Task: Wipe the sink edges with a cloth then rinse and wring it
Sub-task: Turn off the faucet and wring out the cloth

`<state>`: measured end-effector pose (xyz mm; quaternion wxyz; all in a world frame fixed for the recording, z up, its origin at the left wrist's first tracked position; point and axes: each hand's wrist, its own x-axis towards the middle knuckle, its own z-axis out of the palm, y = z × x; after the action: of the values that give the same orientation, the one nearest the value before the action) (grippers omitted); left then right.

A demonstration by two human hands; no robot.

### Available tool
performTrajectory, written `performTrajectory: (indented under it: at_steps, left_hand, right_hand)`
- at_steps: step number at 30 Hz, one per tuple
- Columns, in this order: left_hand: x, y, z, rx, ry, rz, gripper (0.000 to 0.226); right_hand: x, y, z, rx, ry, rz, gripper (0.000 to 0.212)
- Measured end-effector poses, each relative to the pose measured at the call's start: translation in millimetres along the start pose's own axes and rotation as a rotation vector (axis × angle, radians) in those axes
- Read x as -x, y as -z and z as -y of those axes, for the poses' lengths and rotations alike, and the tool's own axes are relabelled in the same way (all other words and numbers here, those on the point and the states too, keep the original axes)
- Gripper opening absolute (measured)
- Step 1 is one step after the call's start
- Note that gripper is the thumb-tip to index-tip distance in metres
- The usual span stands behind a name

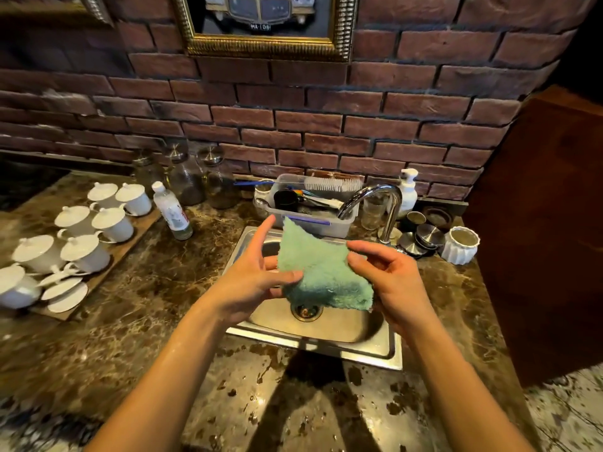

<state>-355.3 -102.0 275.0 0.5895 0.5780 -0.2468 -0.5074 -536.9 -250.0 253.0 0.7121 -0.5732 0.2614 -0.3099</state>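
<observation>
Left hand [253, 275] pinching left side of green cloth [321, 275], thumb in front, index finger stretched upward. Right hand [393, 278] gripping right edge, fingers curled over it. Cloth stretched between both hands, one corner pointing up, lower part folded thick, held above steel sink [313, 324], right over drain [306, 310]. Faucet [375, 203] behind right hand, no water visible. Plastic tub [310, 220] with brush just behind sink. Wet marble counter [146, 321] around; white cups [85, 252] far left.
</observation>
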Motion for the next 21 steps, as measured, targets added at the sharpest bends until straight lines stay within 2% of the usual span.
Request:
performTrajectory:
  at_steps: [2,5,7,12,16,21]
  left_hand:
    - [2.8,3.2,-1.3,-0.059,-0.011,0.008,0.099]
    - [6.0,8.9,-2.0,-0.216,-0.074,0.015,0.064]
    - [7.7,16.3,-1.8,-0.381,-0.104,-0.038,0.045]
    - [10.5,35.2,-6.6,-0.659,-0.137,-0.040,0.044]
    - [10.6,54.1,-12.4,-0.696,-0.143,-0.011,0.047]
    - [8.2,91.8,-22.6,-0.789,-0.166,0.016,0.025]
  right_hand:
    - [0.3,4.8,1.5,0.107,0.017,0.023,0.025]
    - [-0.3,9.6,5.2,0.200,0.015,0.096,0.032]
    - [-1.1,11.5,8.0,0.248,-0.005,0.152,0.038]
    - [-0.8,7.4,10.9,0.475,-0.009,0.232,0.042]
    - [-3.6,-3.7,10.9,0.532,0.007,0.212,0.036]
    - [-13.1,-35.0,6.9,0.619,0.055,0.152,0.020]
